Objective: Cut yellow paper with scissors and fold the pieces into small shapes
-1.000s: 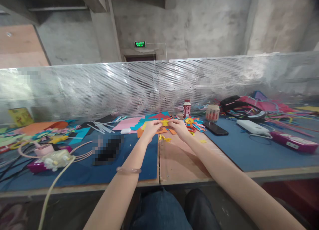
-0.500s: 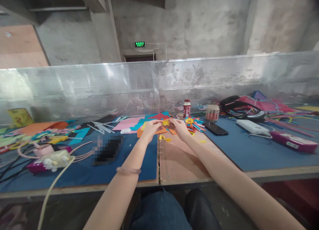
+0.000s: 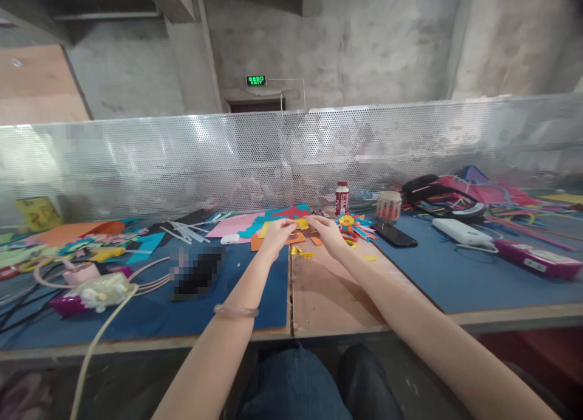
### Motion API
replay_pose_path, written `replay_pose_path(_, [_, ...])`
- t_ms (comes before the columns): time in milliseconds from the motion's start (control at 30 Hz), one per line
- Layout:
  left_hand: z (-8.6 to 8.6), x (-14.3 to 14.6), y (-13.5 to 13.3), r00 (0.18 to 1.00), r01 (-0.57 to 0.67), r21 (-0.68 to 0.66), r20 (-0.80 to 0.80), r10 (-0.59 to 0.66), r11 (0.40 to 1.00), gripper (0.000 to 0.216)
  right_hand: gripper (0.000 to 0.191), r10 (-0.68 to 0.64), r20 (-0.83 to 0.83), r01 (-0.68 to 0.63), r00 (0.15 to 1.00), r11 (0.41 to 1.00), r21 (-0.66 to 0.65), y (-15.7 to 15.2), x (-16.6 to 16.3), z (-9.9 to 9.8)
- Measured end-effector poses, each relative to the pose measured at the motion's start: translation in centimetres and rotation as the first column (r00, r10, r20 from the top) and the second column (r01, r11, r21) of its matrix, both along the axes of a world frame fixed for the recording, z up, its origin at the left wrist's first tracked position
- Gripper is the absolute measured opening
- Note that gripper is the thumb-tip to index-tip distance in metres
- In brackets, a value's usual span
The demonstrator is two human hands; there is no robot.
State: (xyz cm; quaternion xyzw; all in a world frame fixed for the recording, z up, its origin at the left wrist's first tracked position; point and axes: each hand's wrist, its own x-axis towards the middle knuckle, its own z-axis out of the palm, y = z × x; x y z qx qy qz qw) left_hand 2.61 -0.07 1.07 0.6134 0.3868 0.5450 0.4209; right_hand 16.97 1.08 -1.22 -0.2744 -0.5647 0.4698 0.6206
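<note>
Both arms reach forward over the table. My left hand [image 3: 277, 233] pinches the left side of a small yellow paper piece [image 3: 301, 224]. My right hand [image 3: 327, 232] has its fingers closed on the right side of the same piece. Below them, small yellow paper scraps [image 3: 300, 253] lie on the bare wood strip. Orange paper [image 3: 259, 245] and red paper [image 3: 289, 212] spread out behind and beside my left hand. Just right of my right hand sits a paper flower [image 3: 347, 221] with a yellow centre and blue and orange petals.
A red-capped bottle [image 3: 342, 198], a clear jar [image 3: 388, 206] and a black phone [image 3: 394, 233] stand or lie to the right. A power strip with plugs [image 3: 98, 291] and cables occupies the left. A perforated metal screen [image 3: 255, 159] borders the back.
The yellow paper piece looks a little flatter between my fingers, and my right fingers have straightened slightly. Both hands stay in almost the same place.
</note>
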Motion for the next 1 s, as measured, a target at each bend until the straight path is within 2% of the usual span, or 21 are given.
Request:
replay_pose_path(100, [0.1, 0.1, -0.2, 0.999, -0.043, -0.008, 0.024, 0.043, 0.999, 0.015, 0.036, -0.085, 0.144, 0.067, 0.986, 0.990, 0.122, -0.2, -0.2, -0.1])
replay_pose_path(200, [0.0, 0.1, -0.1, 0.996, -0.074, -0.003, 0.043, 0.074, 0.997, 0.013, 0.036, -0.201, 0.233, 0.138, 0.951, 0.955, 0.262, -0.4, -0.4, -0.1])
replay_pose_path(367, [-0.1, 0.0, 0.2, 0.995, -0.083, -0.010, 0.059, 0.083, 0.996, 0.016, 0.019, -0.354, 0.325, 0.200, 0.877, 0.884, 0.423, -0.9, -0.5, 0.1])
replay_pose_path(467, [0.0, 0.0, 0.1, 0.994, -0.103, 0.017, 0.042, 0.102, 0.995, 0.018, 0.020, -0.376, 0.386, 0.193, 0.842, 0.879, 0.436, -1.3, -0.6, 0.3])
replay_pose_path(667, [0.2, 0.1, -0.3, 0.996, -0.090, 0.048, -0.016, 0.091, 0.995, 0.019, 0.026, -0.444, 0.386, 0.228, 0.809, 0.841, 0.490, -1.3, -0.9, 0.3])
replay_pose_path(1000, [0.2, 0.2, -0.3, 0.990, -0.112, 0.090, -0.077, 0.119, 0.990, 0.018, 0.021, -0.443, 0.344, 0.267, 0.828, 0.851, 0.452, -0.7, -1.2, -0.2])
